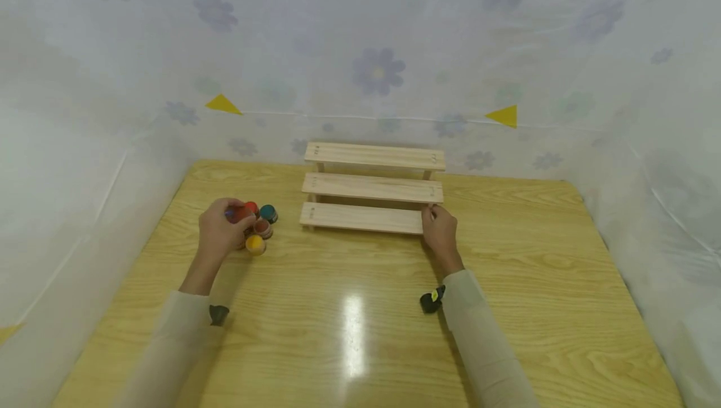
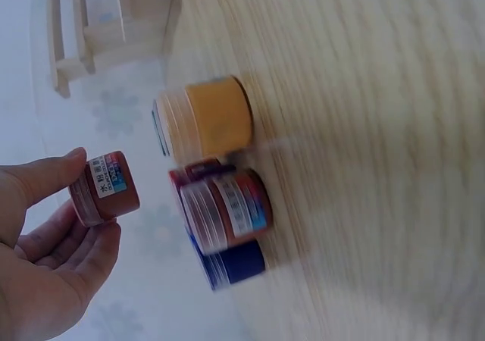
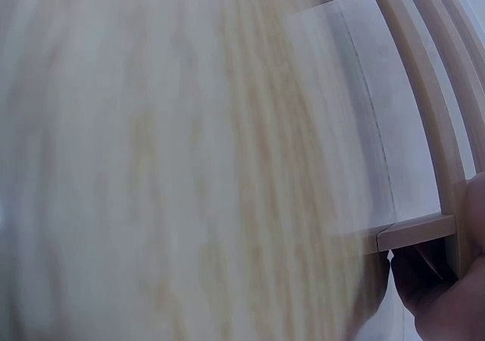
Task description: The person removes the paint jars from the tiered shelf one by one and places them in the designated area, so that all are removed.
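My left hand (image 1: 216, 230) pinches a small reddish-brown paint jar (image 2: 125, 197) between thumb and fingers, lifted above a cluster of similar jars. In the left wrist view the held jar carries a printed label. Below it stand a yellow jar (image 1: 256, 244), a brown jar (image 1: 262, 228), a teal-lidded jar (image 1: 268, 213), a red one (image 1: 251, 208) and a dark blue one (image 2: 242, 262). My right hand (image 1: 441, 231) grips the right end of the lowest board of a three-tier wooden rack (image 1: 360, 218). In the right wrist view its fingers curl around the end by the leg (image 3: 417, 231).
Both hands work over a wood-grain table (image 1: 293, 308). The rack stands near its back edge, with the jars to the left. Flower-patterned white sheeting (image 1: 377, 32) hangs behind and at the sides, with yellow triangles (image 1: 503, 116) on it.
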A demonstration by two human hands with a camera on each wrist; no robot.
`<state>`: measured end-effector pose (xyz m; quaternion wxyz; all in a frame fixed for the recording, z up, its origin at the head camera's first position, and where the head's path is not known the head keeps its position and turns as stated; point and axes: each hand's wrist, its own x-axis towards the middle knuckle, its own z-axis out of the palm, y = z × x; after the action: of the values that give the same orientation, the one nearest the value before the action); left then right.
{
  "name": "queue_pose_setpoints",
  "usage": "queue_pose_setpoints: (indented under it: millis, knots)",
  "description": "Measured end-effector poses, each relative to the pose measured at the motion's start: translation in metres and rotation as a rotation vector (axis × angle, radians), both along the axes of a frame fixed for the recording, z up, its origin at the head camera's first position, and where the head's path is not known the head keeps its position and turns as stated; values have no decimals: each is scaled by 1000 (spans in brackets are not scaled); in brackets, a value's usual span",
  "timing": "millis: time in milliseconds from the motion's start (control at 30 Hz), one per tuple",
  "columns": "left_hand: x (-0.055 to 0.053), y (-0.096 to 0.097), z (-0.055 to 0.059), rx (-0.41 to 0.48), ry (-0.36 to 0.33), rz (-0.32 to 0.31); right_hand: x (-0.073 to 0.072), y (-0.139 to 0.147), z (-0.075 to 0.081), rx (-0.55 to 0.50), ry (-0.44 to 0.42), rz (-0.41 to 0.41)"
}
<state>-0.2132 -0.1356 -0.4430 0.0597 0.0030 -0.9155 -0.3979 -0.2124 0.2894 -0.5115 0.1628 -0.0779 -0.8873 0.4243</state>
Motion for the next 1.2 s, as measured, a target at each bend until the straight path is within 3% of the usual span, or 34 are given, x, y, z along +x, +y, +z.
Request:
queue_pose_setpoints:
  millis: [500,800,1000,1200]
  knots:
    - [11,-40,-10,-73,111,97,-1,0,0,18,10,-17]
    - [16,-50,-13,-112,48,107,1,-1,2,26,16,-14]
    - [12,-55,-22,-129,-27,79,1,-1,3,23,22,-6]
    - [7,-54,-29,-157,-55,69,1,-1,4,22,31,-13]
